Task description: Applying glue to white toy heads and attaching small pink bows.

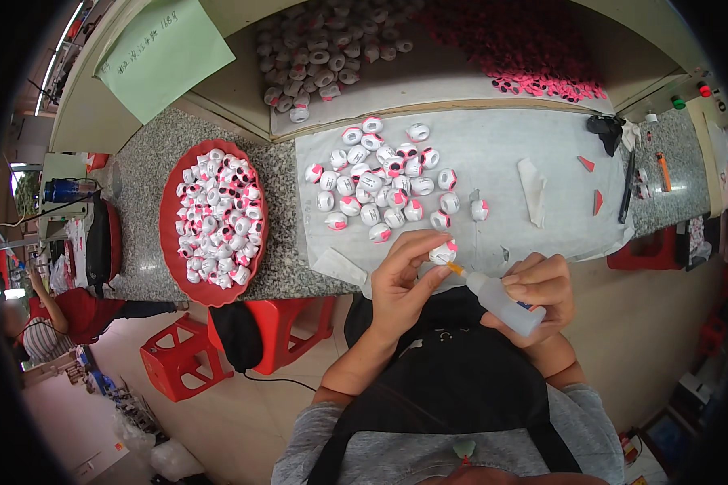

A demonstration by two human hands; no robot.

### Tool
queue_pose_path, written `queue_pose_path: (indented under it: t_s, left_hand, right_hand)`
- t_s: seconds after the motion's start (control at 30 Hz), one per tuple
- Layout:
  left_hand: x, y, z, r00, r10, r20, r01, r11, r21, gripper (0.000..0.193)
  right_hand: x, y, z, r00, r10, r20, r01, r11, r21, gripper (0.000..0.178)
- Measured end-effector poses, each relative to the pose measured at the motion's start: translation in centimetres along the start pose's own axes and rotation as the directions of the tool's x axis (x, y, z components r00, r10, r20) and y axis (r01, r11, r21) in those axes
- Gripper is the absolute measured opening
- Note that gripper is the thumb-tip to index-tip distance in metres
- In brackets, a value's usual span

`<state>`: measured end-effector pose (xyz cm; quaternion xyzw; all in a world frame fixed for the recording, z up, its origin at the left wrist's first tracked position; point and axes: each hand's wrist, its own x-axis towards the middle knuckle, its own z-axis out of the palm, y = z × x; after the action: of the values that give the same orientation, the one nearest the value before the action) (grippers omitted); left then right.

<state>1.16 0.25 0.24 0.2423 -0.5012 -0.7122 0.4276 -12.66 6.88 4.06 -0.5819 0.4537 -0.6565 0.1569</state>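
Observation:
Between the thumb and fingers of my left hand [402,279] is a small white and pink plastic piece [442,253], rounded like a toy head. My right hand [542,295] grips a translucent squeeze bottle [503,301], tilted so that its thin orange-tipped nozzle [456,268] meets or almost meets the piece. Whether any liquid comes out is too small to tell. Just beyond my hands, several similar white and pink pieces [370,184] lie loosely on the white paper [501,129] that covers the bench.
At the left a red oval basket [168,234] is heaped with similar pieces. A shelf behind holds more white pieces [319,69] and a pile of small pink parts [546,85]. Paper scraps [532,191] and a black tool [627,187] lie at right. Red stools [185,356] stand below.

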Motion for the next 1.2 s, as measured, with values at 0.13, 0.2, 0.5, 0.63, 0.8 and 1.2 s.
queue_pose_path:
  t_s: [0.13,0.2,0.5,0.63,0.8,1.2]
  left_hand:
    - [0.2,0.0,0.0,0.999,0.035,-0.007,-0.034,0.997,0.066,0.034]
    - [0.3,0.1,0.1,0.999,0.046,-0.010,-0.044,0.994,0.097,0.033]
    - [0.7,0.7,-1.4,0.992,0.064,-0.111,-0.052,0.993,0.104,0.033]
    - [0.9,1.2,-2.5,0.974,0.040,-0.222,-0.031,0.999,0.043,0.035]
    - [0.8,1.2,-2.2,0.977,0.050,-0.206,-0.041,0.998,0.050,0.035]
    - [0.1,0.8,-2.5,0.960,0.067,-0.271,-0.046,0.996,0.082,0.037]
  right_hand:
    - [0.2,-0.1,-0.2,0.999,0.001,0.049,-0.001,1.000,0.001,0.043]
    - [0.3,-0.1,-0.4,0.999,0.006,0.050,-0.005,1.000,-0.013,0.044]
    - [1.7,1.4,-1.9,0.967,0.255,0.019,-0.254,0.955,0.155,0.032]
    - [4.7,5.1,-3.6,0.854,0.515,0.075,-0.520,0.849,0.093,0.022]
    - [10.3,12.4,-4.8,0.902,0.425,0.071,-0.351,0.820,-0.451,0.025]
    - [15.3,14.9,-2.7,0.931,0.298,0.213,0.015,0.550,-0.835,0.019]
